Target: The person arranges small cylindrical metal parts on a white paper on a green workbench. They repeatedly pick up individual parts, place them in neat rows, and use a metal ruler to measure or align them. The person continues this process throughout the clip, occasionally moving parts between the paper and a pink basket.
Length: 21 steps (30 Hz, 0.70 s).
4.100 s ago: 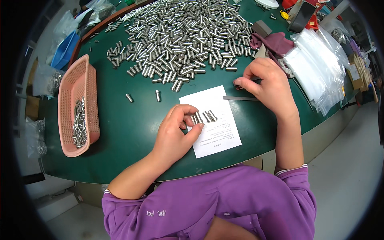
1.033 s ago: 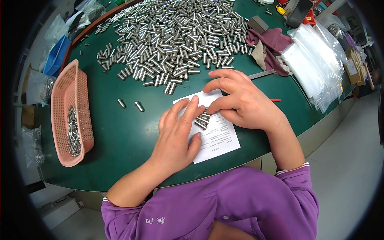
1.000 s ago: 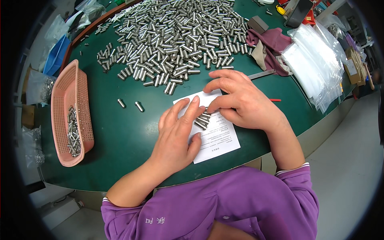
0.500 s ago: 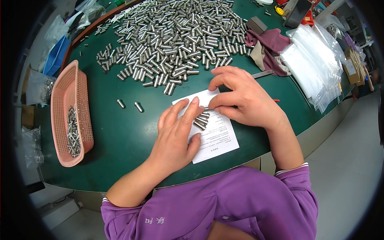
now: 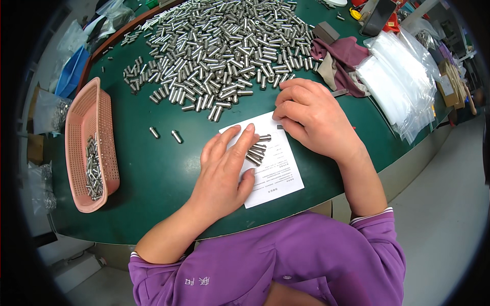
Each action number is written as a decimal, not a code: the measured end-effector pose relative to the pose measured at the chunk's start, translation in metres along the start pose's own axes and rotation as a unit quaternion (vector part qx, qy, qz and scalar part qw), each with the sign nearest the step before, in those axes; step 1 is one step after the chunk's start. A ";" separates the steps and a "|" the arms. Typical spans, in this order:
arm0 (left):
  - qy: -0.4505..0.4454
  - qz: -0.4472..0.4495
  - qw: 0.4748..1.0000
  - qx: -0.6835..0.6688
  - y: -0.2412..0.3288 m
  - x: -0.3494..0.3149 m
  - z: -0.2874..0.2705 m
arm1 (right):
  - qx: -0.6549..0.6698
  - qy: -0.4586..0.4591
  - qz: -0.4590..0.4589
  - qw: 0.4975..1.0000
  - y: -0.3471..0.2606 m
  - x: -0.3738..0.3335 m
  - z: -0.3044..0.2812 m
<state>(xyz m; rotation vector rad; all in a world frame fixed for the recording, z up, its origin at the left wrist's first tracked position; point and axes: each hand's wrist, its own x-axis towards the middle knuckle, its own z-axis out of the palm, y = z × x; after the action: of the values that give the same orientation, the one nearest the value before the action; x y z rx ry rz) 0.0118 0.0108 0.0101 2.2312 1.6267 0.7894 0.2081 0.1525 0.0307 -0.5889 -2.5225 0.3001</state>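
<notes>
A white printed sheet of paper [image 5: 278,178] lies on the green table in front of me. On it several short metal pins [image 5: 258,152] lie side by side in a small row. My left hand [image 5: 222,166] rests at the sheet's left side, fingers stretched out and thumb apart; its fingers hide the pins' left ends. At the sheet's upper right edge is my right hand [image 5: 314,118], with fingers curled together. Whatever its fingertips hold, if anything, is hidden. A small dark patch shows on the paper below them.
A large heap of metal pins [image 5: 219,51] covers the far table. Two loose pins [image 5: 176,136] lie left of my left hand. A pink basket [image 5: 109,153] with pins stands at left. At right are a maroon cloth [image 5: 347,56], a grey block [image 5: 326,32] and clear plastic bags [image 5: 398,81].
My right hand has moved from the pins up and right to the paper's edge, its fingers curling in. The pins show more openly now. My left hand has barely moved.
</notes>
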 end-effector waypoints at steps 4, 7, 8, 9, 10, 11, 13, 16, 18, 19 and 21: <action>-0.002 0.000 1.000 -0.004 -0.001 0.000 0.000 | 0.037 -0.025 -0.012 0.999 0.000 0.000 0.000; 0.004 -0.007 1.000 -0.015 0.000 0.000 0.000 | 0.062 -0.024 -0.021 0.998 0.001 -0.001 0.004; 0.010 -0.008 1.000 -0.021 0.001 -0.001 0.000 | 0.066 -0.031 -0.023 0.997 0.000 -0.002 0.004; 0.015 -0.009 1.000 -0.027 0.001 -0.001 0.000 | 0.070 -0.037 -0.025 0.997 -0.001 -0.002 0.004; 0.024 -0.014 0.999 -0.028 0.001 -0.002 0.000 | 0.069 -0.043 -0.024 0.996 -0.001 -0.002 0.004; 0.034 -0.019 0.999 -0.030 0.002 -0.003 -0.002 | 0.068 -0.049 -0.022 0.996 -0.002 -0.003 0.005; 0.045 -0.023 0.998 -0.026 0.001 -0.005 -0.003 | 0.066 -0.054 -0.018 0.996 -0.002 -0.004 0.007; 0.045 -0.018 0.998 -0.028 -0.004 -0.006 -0.002 | 0.068 -0.053 -0.008 0.996 -0.002 -0.004 0.009; 0.042 -0.014 0.998 -0.055 -0.005 -0.007 -0.001 | 0.072 -0.052 0.000 0.996 -0.001 -0.004 0.011; 0.036 -0.019 0.997 -0.061 -0.005 -0.008 -0.001 | 0.073 -0.054 -0.001 0.996 -0.002 -0.003 0.011; 0.024 -0.028 0.996 -0.076 -0.002 -0.008 -0.001 | 0.076 -0.057 -0.003 0.995 -0.003 -0.003 0.010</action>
<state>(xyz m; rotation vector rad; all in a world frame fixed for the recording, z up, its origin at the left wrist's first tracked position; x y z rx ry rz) 0.0076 0.0043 0.0075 2.0686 1.5867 0.9240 0.2037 0.1478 0.0217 -0.5184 -2.5802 0.5323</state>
